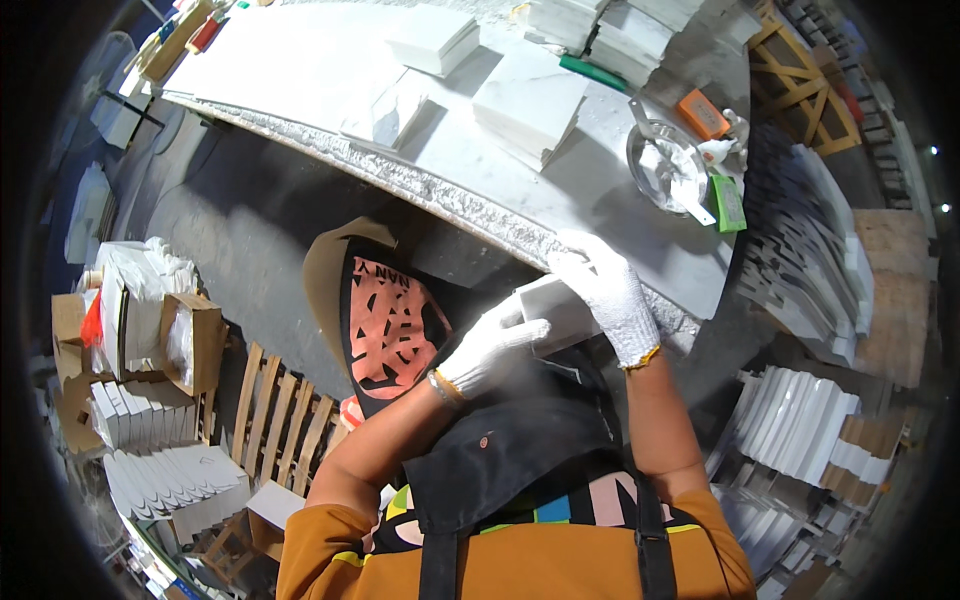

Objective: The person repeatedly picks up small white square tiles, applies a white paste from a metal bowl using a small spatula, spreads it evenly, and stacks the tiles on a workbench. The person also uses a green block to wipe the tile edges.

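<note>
White knit gloves cover both hands. Between them, in front of my body and by the near edge of the worktable [300, 75], I hold a flat pale stone tile [565, 312]. My left hand [492, 345] grips the tile's left side, its thumb lying over the face. The fingers of my right hand [605, 298] close over the upper right part, partly covering it. Fingers on the underside are hidden. Several similar tile stacks stand on the table: one stack [432, 42] farther back, a smaller stack [385, 112], and a larger stack [528, 108].
On the table's right are a metal bowl [640, 180] of white paste, an orange box [702, 114] and a green box [729, 204]. A wooden pallet [285, 415] and cardboard boxes [205, 345] lie left. White slabs [800, 425] stand stacked at right.
</note>
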A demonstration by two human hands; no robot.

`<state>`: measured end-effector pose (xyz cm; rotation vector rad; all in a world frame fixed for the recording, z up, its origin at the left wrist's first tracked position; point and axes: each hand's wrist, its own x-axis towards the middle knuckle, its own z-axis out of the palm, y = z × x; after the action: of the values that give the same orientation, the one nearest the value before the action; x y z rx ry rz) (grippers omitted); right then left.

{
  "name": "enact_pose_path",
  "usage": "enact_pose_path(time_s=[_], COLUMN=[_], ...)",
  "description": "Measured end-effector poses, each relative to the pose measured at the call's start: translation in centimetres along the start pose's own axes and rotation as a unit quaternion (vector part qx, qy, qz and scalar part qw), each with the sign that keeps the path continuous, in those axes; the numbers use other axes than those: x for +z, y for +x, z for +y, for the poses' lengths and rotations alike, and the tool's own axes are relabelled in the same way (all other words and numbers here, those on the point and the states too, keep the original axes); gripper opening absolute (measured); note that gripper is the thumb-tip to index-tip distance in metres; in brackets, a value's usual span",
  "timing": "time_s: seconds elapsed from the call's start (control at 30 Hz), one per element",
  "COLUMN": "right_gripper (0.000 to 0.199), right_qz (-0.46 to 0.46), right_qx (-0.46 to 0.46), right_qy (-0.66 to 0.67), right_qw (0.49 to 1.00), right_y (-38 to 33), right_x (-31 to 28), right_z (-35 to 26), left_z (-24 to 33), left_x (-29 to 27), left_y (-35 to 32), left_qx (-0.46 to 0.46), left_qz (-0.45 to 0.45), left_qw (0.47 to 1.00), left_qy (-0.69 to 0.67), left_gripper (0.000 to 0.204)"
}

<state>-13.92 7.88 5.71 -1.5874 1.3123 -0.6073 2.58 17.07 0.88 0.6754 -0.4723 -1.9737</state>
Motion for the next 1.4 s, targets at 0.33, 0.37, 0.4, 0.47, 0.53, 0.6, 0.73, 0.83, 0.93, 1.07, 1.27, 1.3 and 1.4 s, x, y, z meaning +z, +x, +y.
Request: enact_pose_path(time_s=[0.33,0.37,0.4,0.47,0.53,0.6,0.73,0.83,0.93,1.07,1.27,1.3,1.4], right_gripper=[0.032,0.032,0.032,0.033,0.035,0.039,0.051,0.059,0.062,0.086,0.090,0.079,0.061], right_qz=[0.026,0.023,0.019,0.008,-0.020,-0.030,-0.088,-0.054,0.000,0.017,0.112,0.095,0.136], right_qx=[0.034,0.022,0.011,0.033,0.050,0.049,0.086,0.078,0.045,0.050,-0.045,0.040,0.053], right_qy=[0.156,0.166,0.175,0.198,0.206,0.138,-0.012,0.018,0.061,0.063,0.002,0.096,0.138], right_qw=[0.987,0.986,0.984,0.980,0.977,0.989,0.992,0.995,0.997,0.997,0.993,0.990,0.980], right_y=[-1.1,-1.4,-2.0,-3.6,-4.7,-5.5,-7.1,-7.9,-7.9,-6.8,-5.3,-5.2,-4.8], right_x=[-3.1,-3.0,-2.9,-2.2,-1.2,-1.1,-0.8,0.0,1.3,1.9,0.3,-0.3,-2.2], right_z=[3.7,3.9,4.3,5.9,4.5,4.4,3.4,2.7,1.4,3.0,5.5,4.2,4.9], left_z=[0.1,0.3,0.2,-1.4,-0.3,0.3,-0.8,-1.4,-2.8,-2.5,-0.6,-0.2,0.2], left_x=[0.1,0.3,0.2,-1.5,-0.8,-0.2,-1.2,-2.5,-4.1,-3.2,-1.7,-1.7,-0.9], left_y=[0.2,0.2,0.3,0.9,0.8,0.5,0.9,1.4,1.7,1.5,0.9,0.8,0.6], left_qx=[-0.020,-0.013,-0.010,-0.016,0.005,0.006,0.021,0.018,-0.004,0.009,0.015,0.028,0.048], left_qz=[-0.014,-0.003,0.008,0.028,0.014,-0.011,0.019,0.038,0.058,0.065,0.085,0.075,0.057], left_qw=[0.990,0.990,0.988,0.986,0.987,0.980,0.972,0.974,0.974,0.973,0.979,0.982,0.980], left_qy=[-0.142,-0.143,-0.152,-0.166,-0.161,-0.201,-0.233,-0.224,-0.220,-0.220,-0.182,-0.173,-0.184], left_gripper=[0.056,0.055,0.056,0.055,0.056,0.057,0.060,0.061,0.059,0.058,0.057,0.057,0.059])
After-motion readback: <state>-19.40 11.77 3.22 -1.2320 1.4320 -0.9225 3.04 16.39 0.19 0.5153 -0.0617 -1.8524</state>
